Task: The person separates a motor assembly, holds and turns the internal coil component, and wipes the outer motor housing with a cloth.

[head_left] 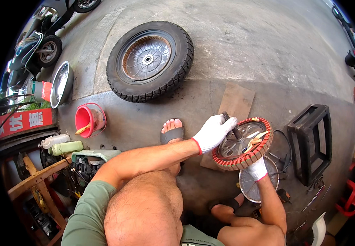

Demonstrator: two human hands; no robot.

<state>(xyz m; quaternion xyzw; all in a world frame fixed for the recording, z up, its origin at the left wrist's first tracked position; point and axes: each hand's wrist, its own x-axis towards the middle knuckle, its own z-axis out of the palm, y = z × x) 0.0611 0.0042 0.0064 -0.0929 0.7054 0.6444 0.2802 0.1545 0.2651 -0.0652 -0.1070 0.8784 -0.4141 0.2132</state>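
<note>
My gloved left hand (217,132) is closed on the dark shaft (235,132) rising from the middle of a round motor stator (237,162), which is tilted and has a red-toothed rim and some pale wire bundles. My gloved right hand (256,169) is under the stator's lower rim, its fingers mostly hidden. Beneath that hand a round metal cover (251,188) rests on the floor. A brown board (237,98) lies under and beyond the stator.
A tyred wheel (171,78) lies ahead. Left are a red bucket (85,119), steel basin (62,84), bottles (64,147), an open toolbox (93,162) and parked scooters (42,53). Right are a black frame (308,143), scattered tools (284,196) and a red stool (351,199).
</note>
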